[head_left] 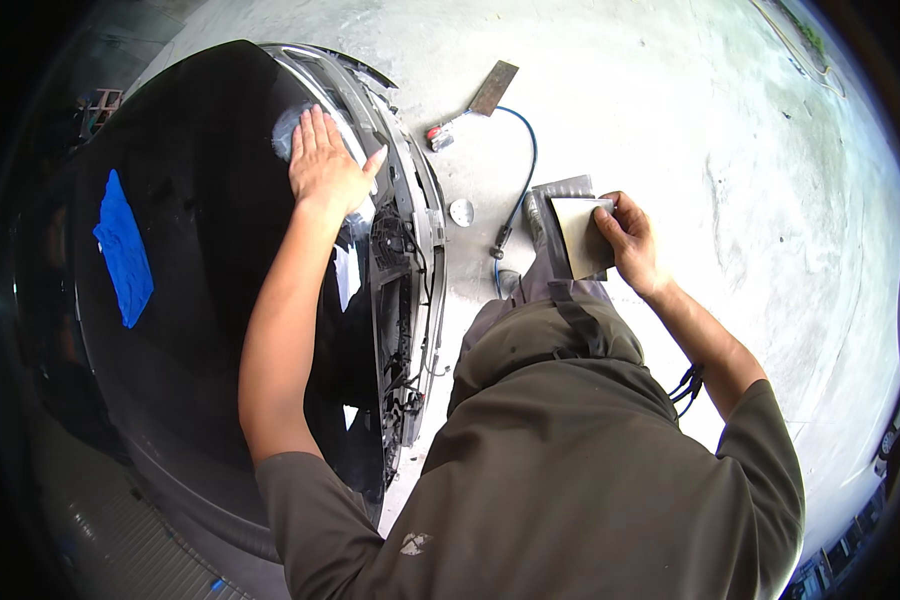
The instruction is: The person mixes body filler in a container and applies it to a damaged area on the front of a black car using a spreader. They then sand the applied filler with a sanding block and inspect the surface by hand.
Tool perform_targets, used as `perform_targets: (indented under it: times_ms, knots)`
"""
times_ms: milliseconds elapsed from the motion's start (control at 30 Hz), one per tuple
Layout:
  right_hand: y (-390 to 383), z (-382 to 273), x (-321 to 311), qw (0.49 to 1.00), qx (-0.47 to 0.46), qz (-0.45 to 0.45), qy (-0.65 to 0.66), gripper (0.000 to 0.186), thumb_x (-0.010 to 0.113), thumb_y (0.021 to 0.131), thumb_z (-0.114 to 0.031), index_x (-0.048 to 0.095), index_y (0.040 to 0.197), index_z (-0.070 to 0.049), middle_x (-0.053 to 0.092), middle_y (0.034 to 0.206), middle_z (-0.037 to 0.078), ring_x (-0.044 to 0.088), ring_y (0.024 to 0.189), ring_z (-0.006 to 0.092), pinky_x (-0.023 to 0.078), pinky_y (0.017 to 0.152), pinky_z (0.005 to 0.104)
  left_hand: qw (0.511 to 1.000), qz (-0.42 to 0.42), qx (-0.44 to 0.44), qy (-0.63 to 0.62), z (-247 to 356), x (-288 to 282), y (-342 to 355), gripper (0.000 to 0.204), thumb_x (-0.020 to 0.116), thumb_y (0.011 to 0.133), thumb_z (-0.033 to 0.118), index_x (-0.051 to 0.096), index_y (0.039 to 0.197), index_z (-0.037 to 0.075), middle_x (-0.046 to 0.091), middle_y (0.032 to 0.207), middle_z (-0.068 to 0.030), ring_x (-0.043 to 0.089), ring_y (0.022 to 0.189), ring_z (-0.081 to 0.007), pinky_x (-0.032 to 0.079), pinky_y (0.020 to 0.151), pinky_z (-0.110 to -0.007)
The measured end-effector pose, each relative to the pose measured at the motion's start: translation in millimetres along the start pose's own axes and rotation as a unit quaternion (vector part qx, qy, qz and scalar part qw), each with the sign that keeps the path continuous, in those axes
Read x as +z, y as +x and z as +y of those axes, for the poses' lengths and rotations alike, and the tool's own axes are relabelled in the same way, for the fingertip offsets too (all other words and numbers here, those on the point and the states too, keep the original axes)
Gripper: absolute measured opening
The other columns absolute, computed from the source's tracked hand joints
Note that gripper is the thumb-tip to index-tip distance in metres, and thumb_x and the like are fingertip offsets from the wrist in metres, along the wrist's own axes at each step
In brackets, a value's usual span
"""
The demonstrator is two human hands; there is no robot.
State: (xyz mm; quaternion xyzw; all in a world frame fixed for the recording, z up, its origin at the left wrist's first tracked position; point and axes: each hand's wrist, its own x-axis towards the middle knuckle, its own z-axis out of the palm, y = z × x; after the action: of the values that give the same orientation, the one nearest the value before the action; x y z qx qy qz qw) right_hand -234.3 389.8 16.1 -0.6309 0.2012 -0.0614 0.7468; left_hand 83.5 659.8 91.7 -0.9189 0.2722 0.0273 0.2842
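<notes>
My left hand [325,175] lies flat near the front edge of a black car hood [205,260], with its fingers stretched out and the thumb apart. Under and beside its fingertips is a dull grey patch [284,132] on the dark paint. To the right, away from the car and above my leg, my right hand [634,245] pinches the edge of a square beige sheet [576,232] with a dark border, which looks like sandpaper. The thumb rests on top of that sheet; the fingertips beneath are partly hidden.
A blue cloth [125,250] lies on the hood. Wiring and bare parts show along the car's open front [402,260]. On the pale floor are a blue hose [535,150], a dark rectangular plate [493,88], a small red-and-silver item [438,137] and a round whitish disc [461,212].
</notes>
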Motion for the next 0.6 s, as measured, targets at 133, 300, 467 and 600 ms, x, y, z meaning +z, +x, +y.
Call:
perform_targets:
  times_ms: [133,300,467,600]
  knots:
    - [1.0,-2.2,4.9,1.000,-0.005,-0.009,0.013,0.015,0.056,0.112,-0.022,0.061,0.109,-0.007,0.062,0.091,-0.004,0.054,0.084,0.0034,0.047,0.078,0.0235,0.999,0.033,0.028,-0.007,17.5,-1.5,-45.7,0.104,0.044,0.101,0.070,0.023,0.161,-0.013,0.018,0.173,-0.0261,0.011,0.163,-0.0338,0.005,0.133,-0.043]
    - [1.3,-6.6,12.7,1.000,-0.002,-0.026,0.013,0.015,0.056,0.112,-0.021,0.061,0.109,-0.007,0.062,0.091,-0.004,0.055,0.083,0.0036,0.048,0.077,0.0235,0.998,0.020,0.064,-0.001,28.6,-0.8,-91.3,0.099,0.046,0.102,0.066,0.025,0.161,-0.012,0.020,0.173,-0.0235,0.011,0.163,-0.0336,0.005,0.134,-0.043]
    - [-5.2,-16.8,19.7,0.999,0.014,-0.036,-0.037,0.015,0.056,0.112,-0.021,0.061,0.110,-0.006,0.062,0.090,-0.004,0.054,0.081,0.0036,0.046,0.075,0.0229,0.996,0.033,0.087,-0.015,32.7,6.7,-127.2,0.098,0.048,0.102,0.065,0.024,0.162,-0.009,0.018,0.174,-0.0219,0.011,0.163,-0.0317,0.006,0.134,-0.042]
    - [-16.0,-21.8,21.3,0.996,0.021,-0.044,-0.070,0.017,0.056,0.112,-0.021,0.060,0.110,-0.005,0.062,0.088,-0.003,0.054,0.079,0.0041,0.045,0.071,0.0231,0.994,0.034,0.106,0.002,29.4,12.5,-149.9,0.100,0.050,0.100,0.066,0.025,0.163,-0.008,0.017,0.174,-0.0196,0.011,0.163,-0.0307,0.007,0.133,-0.041]
